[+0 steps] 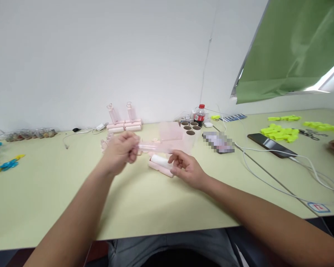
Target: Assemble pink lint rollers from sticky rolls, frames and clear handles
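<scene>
Strip point(154, 147) hangs pinched at nine o'clock by the left hand point(125, 151), with the right hand point(189, 170) half-curled at three o'clock, its grip too blurred to tell, so a light, level hold would best clear the roll point(160, 161) at six o'clock above the desk point(156, 207).

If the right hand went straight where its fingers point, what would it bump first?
Probably the white cylindrical roll in the pale-pink oblong case, though depth is unclear: the right hand might pass above it.
</scene>
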{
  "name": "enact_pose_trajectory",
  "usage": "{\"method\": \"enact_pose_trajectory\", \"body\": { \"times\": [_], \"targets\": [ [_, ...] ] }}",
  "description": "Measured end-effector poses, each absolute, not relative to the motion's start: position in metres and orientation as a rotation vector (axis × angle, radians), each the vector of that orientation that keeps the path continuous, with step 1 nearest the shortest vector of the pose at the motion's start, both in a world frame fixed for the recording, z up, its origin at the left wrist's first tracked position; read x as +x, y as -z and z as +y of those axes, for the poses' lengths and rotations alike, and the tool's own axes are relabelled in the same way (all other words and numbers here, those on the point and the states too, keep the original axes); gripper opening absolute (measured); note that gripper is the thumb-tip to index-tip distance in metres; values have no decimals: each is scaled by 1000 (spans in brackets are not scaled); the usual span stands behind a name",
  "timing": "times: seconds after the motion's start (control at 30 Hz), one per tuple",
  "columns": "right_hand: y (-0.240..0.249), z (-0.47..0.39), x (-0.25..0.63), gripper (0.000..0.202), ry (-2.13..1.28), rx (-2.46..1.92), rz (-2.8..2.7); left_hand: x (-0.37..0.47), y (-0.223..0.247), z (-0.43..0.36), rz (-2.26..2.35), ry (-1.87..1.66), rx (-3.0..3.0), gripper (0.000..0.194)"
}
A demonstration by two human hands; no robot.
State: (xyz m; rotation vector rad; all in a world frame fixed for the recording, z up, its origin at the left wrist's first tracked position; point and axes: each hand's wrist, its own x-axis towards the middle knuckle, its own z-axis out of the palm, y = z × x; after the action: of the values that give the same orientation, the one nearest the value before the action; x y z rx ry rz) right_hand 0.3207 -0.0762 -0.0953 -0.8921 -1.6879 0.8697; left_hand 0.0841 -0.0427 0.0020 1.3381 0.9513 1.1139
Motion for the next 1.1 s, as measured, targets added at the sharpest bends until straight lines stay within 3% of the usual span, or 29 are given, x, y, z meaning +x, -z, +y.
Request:
{"method": "enact_pose_trajectory", "body": {
  "times": [0.1, 0.2, 0.3, 0.43, 0.67, 0.87, 1.1],
  "targets": [
    [97, -77, 321, 58, -975, -689, -1599, 131, 29, -56, 846, -888, 1205, 38],
    [95, -74, 324, 40, -907, -672, -1503, 152, 56, -61, 845, -766, 1090, 35],
    [89, -71, 329, 30, -811, -795, -1485, 150, 65, -55, 781, -854, 938, 23],
    [85, -75, 328, 25, -933, -1040, -1779, 140, 61, -43, 689, -1067, 810, 36],
    [90, -86, 311, 24, -805, -1007, -2080, 146, 61, -57, 575, -1130, 869, 25],
    [91, -83, 313, 21, -815, -1047, -2082, 143, 68, -63, 585, -1044, 1308, 15],
    [84, -83, 324, 16, -693, -1137, -2139, 121, 58, -59, 795, -770, 2073, 35]
  ]
}}
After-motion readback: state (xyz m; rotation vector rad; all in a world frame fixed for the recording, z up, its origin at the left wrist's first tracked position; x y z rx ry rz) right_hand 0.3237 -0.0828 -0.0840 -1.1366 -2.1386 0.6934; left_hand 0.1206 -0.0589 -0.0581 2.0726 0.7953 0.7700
